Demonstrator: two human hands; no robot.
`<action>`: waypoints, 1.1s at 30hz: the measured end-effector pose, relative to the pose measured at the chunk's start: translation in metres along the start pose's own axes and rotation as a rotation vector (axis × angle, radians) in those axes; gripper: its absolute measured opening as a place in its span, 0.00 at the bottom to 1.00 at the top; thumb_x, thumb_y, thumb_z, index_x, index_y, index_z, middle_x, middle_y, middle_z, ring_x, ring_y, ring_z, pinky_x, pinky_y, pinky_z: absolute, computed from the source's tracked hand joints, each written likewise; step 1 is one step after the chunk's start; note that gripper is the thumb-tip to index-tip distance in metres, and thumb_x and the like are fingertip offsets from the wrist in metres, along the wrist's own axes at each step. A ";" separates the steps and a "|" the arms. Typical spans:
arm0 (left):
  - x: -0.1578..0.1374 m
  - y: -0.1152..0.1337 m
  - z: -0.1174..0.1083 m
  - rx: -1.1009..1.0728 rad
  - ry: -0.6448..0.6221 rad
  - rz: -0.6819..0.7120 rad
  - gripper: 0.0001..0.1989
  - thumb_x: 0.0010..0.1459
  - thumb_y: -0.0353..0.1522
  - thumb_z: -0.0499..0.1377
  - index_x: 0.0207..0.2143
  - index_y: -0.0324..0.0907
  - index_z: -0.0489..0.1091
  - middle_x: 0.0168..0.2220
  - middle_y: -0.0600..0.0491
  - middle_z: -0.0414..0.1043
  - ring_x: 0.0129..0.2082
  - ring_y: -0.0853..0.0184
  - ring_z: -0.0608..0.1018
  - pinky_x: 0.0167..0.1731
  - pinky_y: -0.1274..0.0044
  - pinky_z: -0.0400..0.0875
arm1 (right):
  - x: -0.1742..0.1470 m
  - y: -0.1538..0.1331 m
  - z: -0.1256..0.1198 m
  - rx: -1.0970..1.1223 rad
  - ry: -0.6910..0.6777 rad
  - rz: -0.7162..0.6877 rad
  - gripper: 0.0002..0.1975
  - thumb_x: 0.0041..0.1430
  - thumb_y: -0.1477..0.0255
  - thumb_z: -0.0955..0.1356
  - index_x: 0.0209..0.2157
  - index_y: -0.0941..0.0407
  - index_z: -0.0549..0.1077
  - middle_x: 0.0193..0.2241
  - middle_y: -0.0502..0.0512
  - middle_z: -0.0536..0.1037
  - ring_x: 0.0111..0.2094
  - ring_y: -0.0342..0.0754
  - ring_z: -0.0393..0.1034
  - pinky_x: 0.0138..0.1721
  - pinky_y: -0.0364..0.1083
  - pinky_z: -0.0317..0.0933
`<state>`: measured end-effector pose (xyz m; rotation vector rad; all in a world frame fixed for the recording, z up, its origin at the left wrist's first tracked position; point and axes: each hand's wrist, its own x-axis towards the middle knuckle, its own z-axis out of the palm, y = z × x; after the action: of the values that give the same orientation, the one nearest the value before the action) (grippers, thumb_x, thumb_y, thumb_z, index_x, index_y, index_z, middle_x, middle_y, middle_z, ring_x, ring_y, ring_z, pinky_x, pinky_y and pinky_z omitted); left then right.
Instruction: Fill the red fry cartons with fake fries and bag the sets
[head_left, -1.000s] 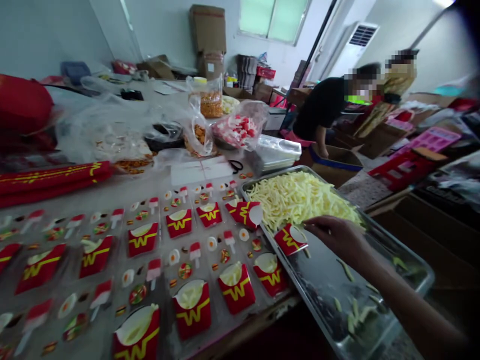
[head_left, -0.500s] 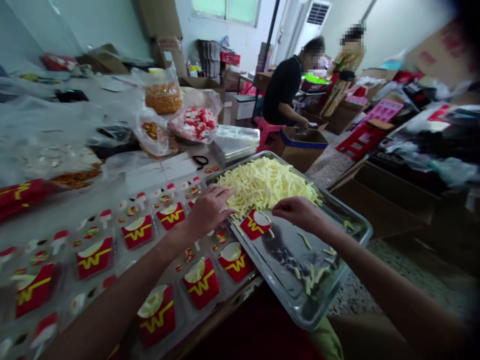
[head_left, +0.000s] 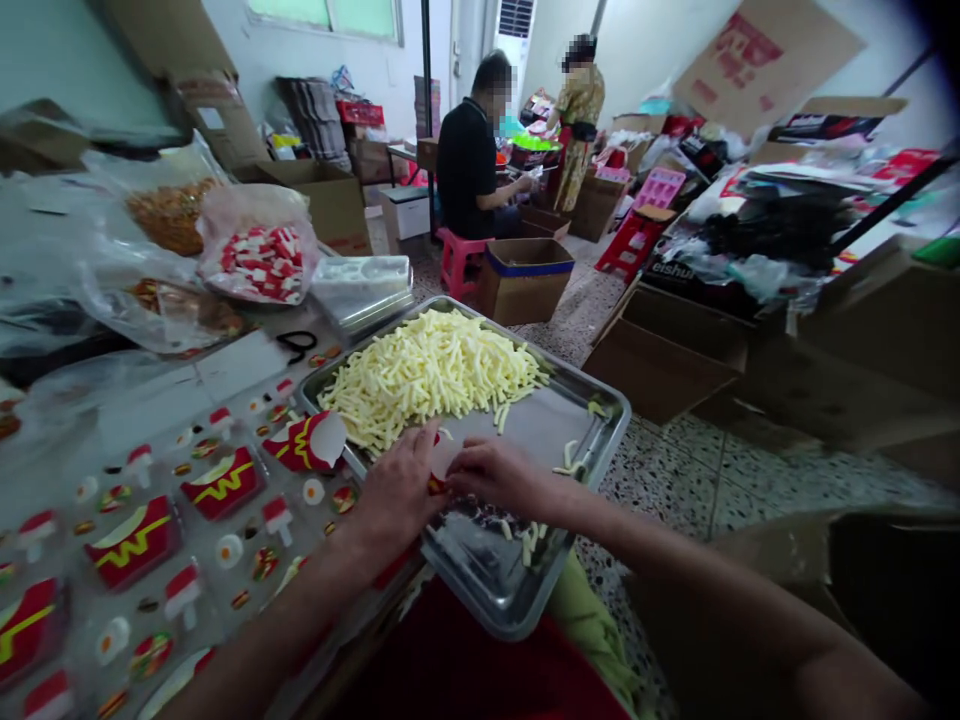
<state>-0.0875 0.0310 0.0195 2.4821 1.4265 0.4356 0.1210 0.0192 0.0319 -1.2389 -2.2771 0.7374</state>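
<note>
A small red fry carton [head_left: 444,460] with a pale oval opening is between my hands, low over the metal tray [head_left: 551,410]; fingers hide most of it. My left hand [head_left: 396,488] is closed on its left side. From the right, the curled fingers of my right hand [head_left: 502,482] grip its edge. A heap of pale yellow toy fries [head_left: 435,370] fills the far left part of the tray. Some loose fries [head_left: 532,540] lie near the right hand. Another red carton with a yellow zigzag [head_left: 306,442] lies at the tray's left edge.
Clear plastic packs on the table hold red cartons [head_left: 225,483] and small food charms. Behind them are black-handled scissors [head_left: 298,345], a bag of red-and-white pieces [head_left: 262,262] and stacked clear trays [head_left: 364,290]. Cardboard boxes [head_left: 667,350] stand on the floor; two people are farther back.
The view has swung right. My hands have come together over the near part of the tray, around the small carton that lay beside the fries.
</note>
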 end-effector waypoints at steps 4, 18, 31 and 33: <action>-0.009 0.004 -0.003 0.010 0.056 -0.044 0.41 0.52 0.34 0.66 0.65 0.42 0.52 0.60 0.41 0.67 0.59 0.52 0.72 0.57 0.63 0.69 | 0.003 0.064 -0.056 -0.212 0.347 0.141 0.08 0.64 0.67 0.70 0.38 0.55 0.80 0.34 0.56 0.78 0.36 0.48 0.70 0.39 0.46 0.60; -0.045 0.009 -0.047 0.016 0.212 -0.300 0.42 0.51 0.41 0.67 0.65 0.47 0.55 0.62 0.46 0.67 0.55 0.52 0.76 0.52 0.65 0.73 | 0.011 0.091 -0.061 -0.431 0.062 0.083 0.24 0.55 0.59 0.73 0.53 0.49 0.74 0.35 0.52 0.78 0.36 0.50 0.69 0.40 0.47 0.57; -0.059 -0.007 -0.040 0.026 0.209 -0.354 0.44 0.51 0.40 0.67 0.67 0.44 0.53 0.62 0.44 0.66 0.57 0.50 0.74 0.54 0.62 0.72 | -0.028 0.073 -0.097 -0.859 0.100 0.430 0.17 0.66 0.65 0.67 0.55 0.51 0.75 0.38 0.60 0.81 0.40 0.56 0.73 0.38 0.50 0.59; -0.065 -0.008 -0.040 0.017 0.209 -0.363 0.44 0.51 0.39 0.67 0.67 0.43 0.54 0.61 0.43 0.67 0.56 0.51 0.75 0.54 0.62 0.71 | -0.023 0.058 -0.091 -0.930 0.064 0.361 0.11 0.64 0.65 0.69 0.44 0.54 0.79 0.39 0.62 0.80 0.44 0.59 0.70 0.41 0.51 0.57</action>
<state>-0.1398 -0.0191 0.0453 2.1707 1.9199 0.6199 0.2236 0.0479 0.0605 -2.0542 -2.4221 -0.3467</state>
